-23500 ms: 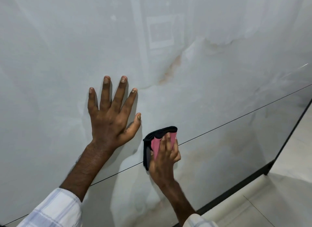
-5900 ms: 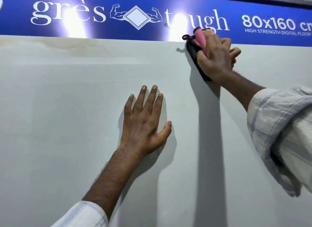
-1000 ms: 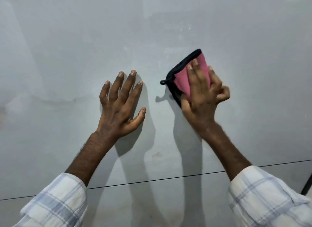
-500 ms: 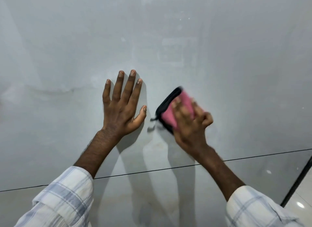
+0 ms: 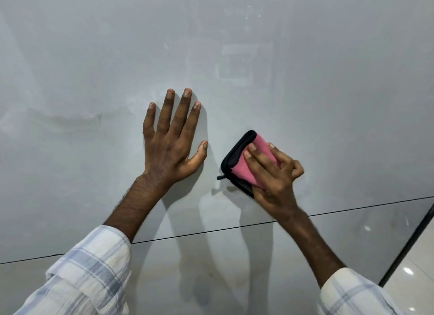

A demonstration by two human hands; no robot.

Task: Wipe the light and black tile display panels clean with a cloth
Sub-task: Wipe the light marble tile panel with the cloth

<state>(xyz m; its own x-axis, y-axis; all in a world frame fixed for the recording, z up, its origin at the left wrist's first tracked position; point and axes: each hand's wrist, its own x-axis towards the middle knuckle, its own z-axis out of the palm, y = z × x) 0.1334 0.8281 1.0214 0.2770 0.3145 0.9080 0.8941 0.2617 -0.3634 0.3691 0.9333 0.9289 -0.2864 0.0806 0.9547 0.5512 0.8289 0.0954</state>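
1. The left hand (image 5: 171,148) lies flat on the light tile panel (image 5: 94,80), at 9 o'clock from the cloth (image 5: 239,164). Its fingers (image 5: 183,113) are straight and spread apart, holding nothing.
2. The right hand (image 5: 274,178) holds the folded pink, black-edged cloth against the same panel. Three fingers (image 5: 257,159) lie close together on the pink face, the little finger curls in, and the thumb tucks against the lower edge.
3. A dark seam (image 5: 211,232) crosses the panel at 6 o'clock from both hands.
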